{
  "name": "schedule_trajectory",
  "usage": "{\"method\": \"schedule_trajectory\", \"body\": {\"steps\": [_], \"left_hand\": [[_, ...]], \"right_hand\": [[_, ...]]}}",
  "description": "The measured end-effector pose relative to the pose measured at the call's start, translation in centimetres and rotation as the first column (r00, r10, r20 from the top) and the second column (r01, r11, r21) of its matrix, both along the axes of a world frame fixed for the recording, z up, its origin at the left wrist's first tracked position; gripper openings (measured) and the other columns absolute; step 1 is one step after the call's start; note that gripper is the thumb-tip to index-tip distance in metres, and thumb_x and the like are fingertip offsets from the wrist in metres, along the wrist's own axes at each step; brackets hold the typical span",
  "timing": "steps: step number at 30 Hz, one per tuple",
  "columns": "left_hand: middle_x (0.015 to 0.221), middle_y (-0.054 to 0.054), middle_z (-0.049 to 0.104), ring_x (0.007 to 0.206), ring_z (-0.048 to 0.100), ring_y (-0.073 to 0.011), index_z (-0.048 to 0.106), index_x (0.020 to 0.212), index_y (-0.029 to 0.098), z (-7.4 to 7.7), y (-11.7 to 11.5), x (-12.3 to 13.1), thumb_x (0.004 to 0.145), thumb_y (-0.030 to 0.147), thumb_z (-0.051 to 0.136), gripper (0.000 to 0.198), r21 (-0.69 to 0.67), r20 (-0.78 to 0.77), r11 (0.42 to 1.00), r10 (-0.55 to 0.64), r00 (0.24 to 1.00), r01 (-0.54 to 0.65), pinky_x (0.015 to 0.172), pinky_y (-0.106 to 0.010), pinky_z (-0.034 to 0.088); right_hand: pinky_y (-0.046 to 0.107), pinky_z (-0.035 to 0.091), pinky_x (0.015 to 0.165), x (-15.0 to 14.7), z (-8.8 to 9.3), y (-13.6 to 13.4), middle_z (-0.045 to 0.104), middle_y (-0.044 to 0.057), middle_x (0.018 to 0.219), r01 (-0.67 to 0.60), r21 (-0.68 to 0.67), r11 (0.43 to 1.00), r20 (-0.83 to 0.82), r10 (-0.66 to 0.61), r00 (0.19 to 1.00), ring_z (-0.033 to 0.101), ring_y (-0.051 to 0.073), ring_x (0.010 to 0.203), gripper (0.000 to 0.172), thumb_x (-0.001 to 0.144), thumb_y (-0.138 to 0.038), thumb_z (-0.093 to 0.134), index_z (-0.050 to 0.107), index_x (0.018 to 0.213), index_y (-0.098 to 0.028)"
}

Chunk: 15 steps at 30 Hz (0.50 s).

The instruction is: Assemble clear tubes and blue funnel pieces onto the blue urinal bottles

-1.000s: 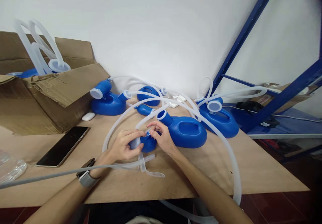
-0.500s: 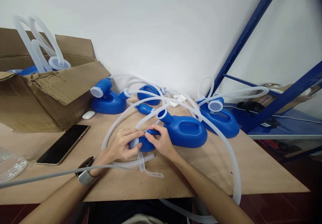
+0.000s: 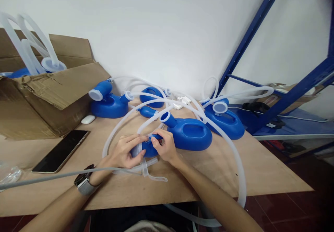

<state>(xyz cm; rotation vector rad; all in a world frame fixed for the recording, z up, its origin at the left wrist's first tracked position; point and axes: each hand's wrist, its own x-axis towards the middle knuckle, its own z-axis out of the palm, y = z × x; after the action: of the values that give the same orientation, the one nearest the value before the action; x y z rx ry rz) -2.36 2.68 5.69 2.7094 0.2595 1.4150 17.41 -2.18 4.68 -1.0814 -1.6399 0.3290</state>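
My left hand (image 3: 124,151) is closed around a blue plastic cup (image 3: 150,151) with a translucent lid (image 3: 136,150) at its left end. Thumb and fingers of my right hand (image 3: 168,148) pinch a small blue part on the cup's upper side; my fingers partly cover it. Just below the cup, a clear strap (image 3: 144,168) lies across a short piece of clear tube (image 3: 151,161). A blue urinal bottle (image 3: 191,142) with an open white-rimmed neck stands right beside my right hand. A long clear hose (image 3: 236,152) arches behind both hands and hangs off the front edge.
More blue bottles (image 3: 109,111) with hoses stand at the back and right (image 3: 232,129). On the left are a cardboard box (image 3: 39,110), a phone (image 3: 61,151) and a white mouse (image 3: 88,119). A grey cable (image 3: 52,178) crosses my left wrist. Blue shelving (image 3: 252,33) stands right.
The whole view has shifted slightly, with things appearing a little further left. Both hands stay on the blue cup in nearly the same grip.
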Motion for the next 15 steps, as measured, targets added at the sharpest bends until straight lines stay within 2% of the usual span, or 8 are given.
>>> {"method": "schedule_trajectory", "body": {"steps": [8, 15], "left_hand": [[0.103, -0.011, 0.081, 0.084, 0.08, -0.0211, 0.067, 0.124, 0.02, -0.14, 0.02, 0.21, 0.089, 0.021, 0.06, 0.036, 0.036, -0.006, 0.999, -0.002, 1.0, 0.002, 0.073, -0.028, 0.065], [0.103, -0.011, 0.081, 0.083, 0.079, -0.0215, 0.068, 0.127, 0.02, -0.21, 0.24, 0.15, 0.089, 0.019, 0.062, 0.038, 0.005, 0.016, 1.0, -0.014, 1.0, 0.014, 0.075, -0.029, 0.065]], "right_hand": [[0.034, 0.043, 0.069, 0.01, -0.34, 0.28, 0.063, 0.002, 0.069, 0.032, -0.018, 0.999, -0.003, -0.032, 0.999, 0.057, 0.019, 0.067, 0.022, 0.091, -0.032, 0.049, 0.053, 0.071, -0.023], [0.034, 0.043, 0.072, 0.46, -0.27, 0.29, 0.064, 0.003, 0.075, -0.059, -0.051, 0.997, -0.016, 0.058, 0.998, 0.058, 0.019, 0.071, 0.031, 0.098, -0.04, 0.044, 0.059, 0.078, -0.022]]}}
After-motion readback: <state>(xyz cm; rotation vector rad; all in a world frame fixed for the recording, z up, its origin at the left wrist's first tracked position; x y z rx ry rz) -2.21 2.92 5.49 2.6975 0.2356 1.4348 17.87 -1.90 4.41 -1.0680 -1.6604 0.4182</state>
